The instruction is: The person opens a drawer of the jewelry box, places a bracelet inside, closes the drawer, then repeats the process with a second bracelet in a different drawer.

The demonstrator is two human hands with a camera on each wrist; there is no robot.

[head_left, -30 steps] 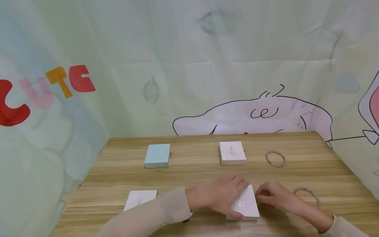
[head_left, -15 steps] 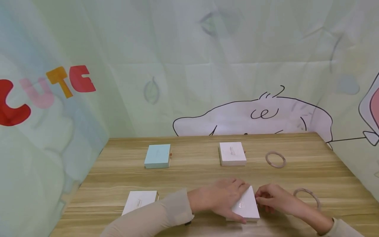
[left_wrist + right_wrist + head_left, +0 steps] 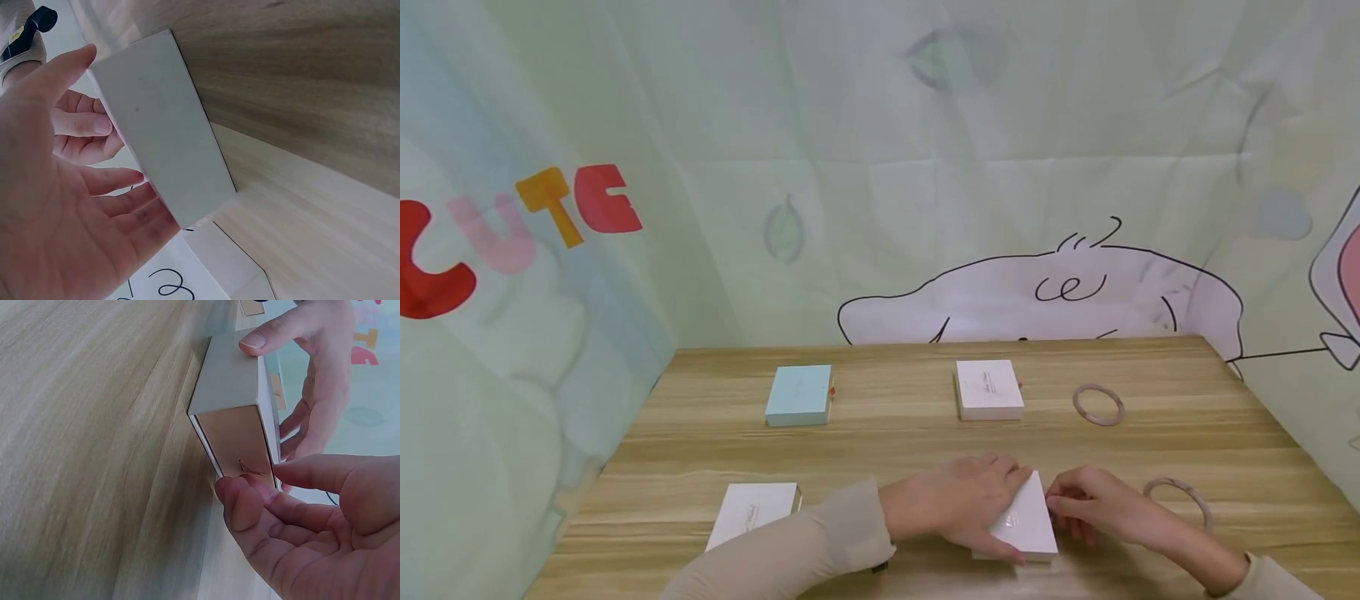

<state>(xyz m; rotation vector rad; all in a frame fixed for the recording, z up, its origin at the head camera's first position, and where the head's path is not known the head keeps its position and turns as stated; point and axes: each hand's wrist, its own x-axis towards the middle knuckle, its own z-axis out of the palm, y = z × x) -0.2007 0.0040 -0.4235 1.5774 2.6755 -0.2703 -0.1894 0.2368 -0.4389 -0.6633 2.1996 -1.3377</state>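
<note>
My left hand (image 3: 962,504) lies across a white box (image 3: 1028,527) with silver lettering, steadying it on the table. Its thumb is at the near side and its fingers reach the far edge. At the box's right side is my right hand (image 3: 1101,504), fingers bent. The right wrist view shows a tan drawer face (image 3: 234,440) between the covers, with a small ribbon pull (image 3: 250,467). My right fingertips are at that pull, the thumb by the cover's edge; whether they pinch the ribbon cannot be made out. The drawer looks closed.
On the wooden table (image 3: 887,433) stand a light blue box (image 3: 800,392), a white box (image 3: 989,388) at the back and another white box (image 3: 752,510) at the left, partly behind my sleeve. Two bangles lie right: one back bangle (image 3: 1077,406), one front bangle (image 3: 1197,495) behind my right wrist.
Both hands stay at the box with only slight shifts. My left forearm has moved a little to the right. The boxes and bangles lie as before.
</note>
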